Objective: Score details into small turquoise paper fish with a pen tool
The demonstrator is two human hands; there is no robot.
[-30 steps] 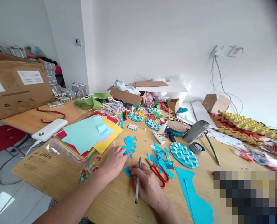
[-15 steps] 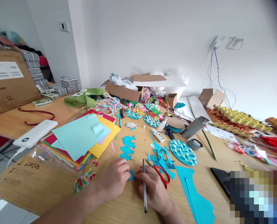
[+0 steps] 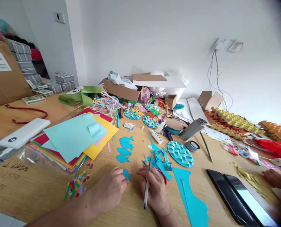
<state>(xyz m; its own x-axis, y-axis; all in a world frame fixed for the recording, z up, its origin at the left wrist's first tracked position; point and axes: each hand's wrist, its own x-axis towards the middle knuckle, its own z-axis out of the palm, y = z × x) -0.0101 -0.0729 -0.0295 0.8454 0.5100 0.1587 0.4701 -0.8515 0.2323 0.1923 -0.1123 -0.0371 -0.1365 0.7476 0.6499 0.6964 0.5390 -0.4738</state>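
Reference piece: one wavy oval disc, blue and pale blue, wave-patterned, flat on the wood-grained tabletop. All places below are taken from it, as seen from the worker's side.

Small fish cutout: matt blue, thin, paper-like, with a notched tail; well to the disc's left and nearer the worker. It lies between the two hands, its tail toward the right hand, its other end hidden at the left fingertips.

Left hand: fingers curled, left of the disc, at the edge of the fish; I cannot tell whether they pinch it or merely rest against it.

Right hand: closed about a slim, clear-barrelled pen with a dark end; nearer than the disc and to its left, apart from the fish's visible tail.

Larger fish cutout and two smaller fish cutouts: same blue, in a column, left of the disc.

Scraps: curled and angular blue offcuts, near the disc's left side. Scissors: smooth red handle showing, the rest hidden; nearer and left.

Blue sheet: flat, with a scalloped edge, on the disc's near side. Tape roll: round, grey, just beside its right. Flask: metallic cylinder, beyond it.

Paper stack: multicoloured sheets, far left. Confetti: small bright discs, far left and nearer.
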